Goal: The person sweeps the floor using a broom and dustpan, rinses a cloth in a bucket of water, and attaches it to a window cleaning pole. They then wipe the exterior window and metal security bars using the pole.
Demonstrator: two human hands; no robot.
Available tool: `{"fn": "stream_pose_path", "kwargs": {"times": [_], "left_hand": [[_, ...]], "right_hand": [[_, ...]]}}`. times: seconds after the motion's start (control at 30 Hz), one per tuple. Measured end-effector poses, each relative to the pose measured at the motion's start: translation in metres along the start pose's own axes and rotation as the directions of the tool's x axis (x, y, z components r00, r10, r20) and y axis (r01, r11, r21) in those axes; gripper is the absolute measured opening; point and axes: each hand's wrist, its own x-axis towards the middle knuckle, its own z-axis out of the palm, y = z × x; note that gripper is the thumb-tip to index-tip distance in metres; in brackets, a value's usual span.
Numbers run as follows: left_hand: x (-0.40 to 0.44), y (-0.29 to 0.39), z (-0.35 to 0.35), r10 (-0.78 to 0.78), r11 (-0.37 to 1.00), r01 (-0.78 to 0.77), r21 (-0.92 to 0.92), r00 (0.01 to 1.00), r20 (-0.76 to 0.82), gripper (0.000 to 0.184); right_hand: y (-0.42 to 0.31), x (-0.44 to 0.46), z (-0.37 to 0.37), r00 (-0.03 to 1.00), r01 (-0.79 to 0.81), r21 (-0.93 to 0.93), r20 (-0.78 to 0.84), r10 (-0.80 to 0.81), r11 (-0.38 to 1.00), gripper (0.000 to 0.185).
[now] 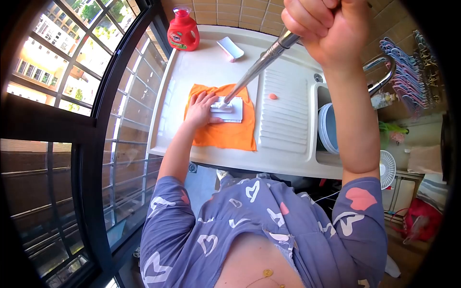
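An orange cloth (pixel 221 139) lies spread on the white countertop. On it rests the white rectangular head (pixel 233 114) of a pole-handled cleaning tool, flat side down. My left hand (pixel 200 110) holds the left end of this head, fingers along its upper side and thumb at its lower edge. A metal pole (pixel 263 63) slants up and right from the head's joint. High at the top, my right hand (pixel 326 26) is wrapped round the upper pole. The pole's far end is out of view.
A red detergent bottle (pixel 183 31) and a white tray-like piece (pixel 230 49) stand behind the cloth. To the right are a ribbed washboard (pixel 284 115) with a small pink item (pixel 273 96), a sink holding a basin (pixel 328 128), and a faucet (pixel 384 77). A barred window (pixel 125 110) borders the left.
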Motion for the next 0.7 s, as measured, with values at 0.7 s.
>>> {"fn": "stream_pose_path", "kwargs": {"times": [0.7], "left_hand": [[-0.013, 0.007, 0.007, -0.031, 0.997, 0.023, -0.076, 0.994, -0.107, 0.095]], "right_hand": [[0.072, 0.111, -0.097, 0.853, -0.309, -0.785, -0.479, -0.209, 0.537, 0.042]]}}
